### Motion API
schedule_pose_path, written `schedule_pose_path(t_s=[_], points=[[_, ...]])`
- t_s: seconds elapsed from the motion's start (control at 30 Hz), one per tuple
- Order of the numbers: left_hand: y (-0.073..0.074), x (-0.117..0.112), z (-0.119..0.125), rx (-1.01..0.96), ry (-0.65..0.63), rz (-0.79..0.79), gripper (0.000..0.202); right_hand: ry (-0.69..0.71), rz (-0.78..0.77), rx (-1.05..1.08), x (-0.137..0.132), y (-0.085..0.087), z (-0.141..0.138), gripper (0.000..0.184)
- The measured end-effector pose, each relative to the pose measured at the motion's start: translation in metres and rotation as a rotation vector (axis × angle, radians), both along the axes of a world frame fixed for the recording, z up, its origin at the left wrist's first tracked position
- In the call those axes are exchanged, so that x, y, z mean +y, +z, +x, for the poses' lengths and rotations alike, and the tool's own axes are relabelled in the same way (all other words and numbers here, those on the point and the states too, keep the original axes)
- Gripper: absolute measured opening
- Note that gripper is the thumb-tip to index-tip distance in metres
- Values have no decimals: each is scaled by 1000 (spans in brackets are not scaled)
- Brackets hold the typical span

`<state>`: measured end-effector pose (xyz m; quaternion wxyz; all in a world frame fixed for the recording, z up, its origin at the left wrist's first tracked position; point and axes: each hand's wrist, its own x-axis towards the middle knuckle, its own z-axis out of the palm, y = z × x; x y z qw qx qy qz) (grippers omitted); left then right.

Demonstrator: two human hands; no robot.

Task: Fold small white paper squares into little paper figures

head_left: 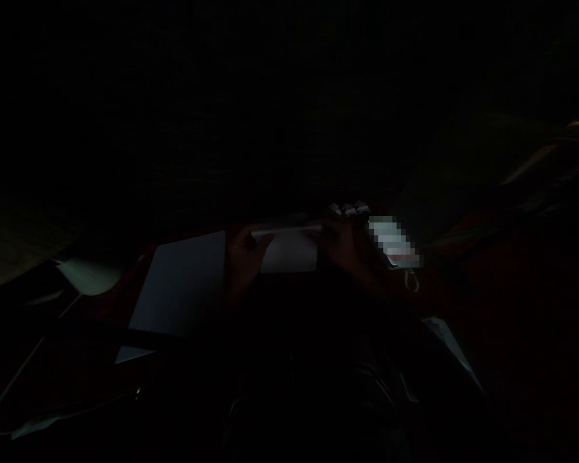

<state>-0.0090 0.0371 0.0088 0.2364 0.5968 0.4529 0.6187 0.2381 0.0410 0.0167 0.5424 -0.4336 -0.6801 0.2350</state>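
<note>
The scene is very dark. A small white sheet of paper (pixel 288 254) lies between my two hands, its far edge raised into a narrow band, as if folded. My left hand (pixel 245 257) is curled at the paper's left side, with thumb and fingers closed on the far left corner. At the far right corner, my right hand (pixel 341 247) grips the paper in a similar pinch, though its fingers are hard to make out. Left of my left hand lies a larger pale sheet (pixel 183 276), crossed near its lower end by a dark strip.
Several small folded white pieces (pixel 350 209) sit beyond my right hand. Right of them is a bright, pixelated flat object (pixel 393 241) with a cord loop (pixel 412 281) below it. A pale object (pixel 91 275) and a thin cable (pixel 17 379) lie at left, a whitish flat item (pixel 448 337) lower right.
</note>
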Motion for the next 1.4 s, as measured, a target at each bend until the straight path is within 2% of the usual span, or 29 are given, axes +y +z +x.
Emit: schedule_pose_path(t_s=[0.13,0.23,0.4,0.5,0.6,0.77,0.9,1.03,1.23,1.4], points=[[0,0,-3,109,72,113,15,-37,92,-29,2,-2,0,14],[1,2,-5,131,100,152,14,-73,162,-46,5,-4,0,6],[3,4,-7,84,14,131,17,-73,190,-38,5,-1,1,3],[4,1,-5,-39,-23,-8,22,-27,129,63,3,4,0,6],[5,-3,-1,-139,19,-131,28,-3,-18,176,1,6,-3,11],[2,-1,0,-229,17,-175,38,0,-239,284,-1,7,-4,17],[-5,4,-2,-269,-32,-214,35,25,-283,281,-2,8,-3,22],[-10,9,-4,-296,-106,-235,35,45,-262,278,0,7,-3,24],[-6,9,-5,-97,-66,-46,25,40,-186,225,4,3,-2,19],[10,4,-11,57,-119,294,10,115,-67,194,5,1,1,9]])
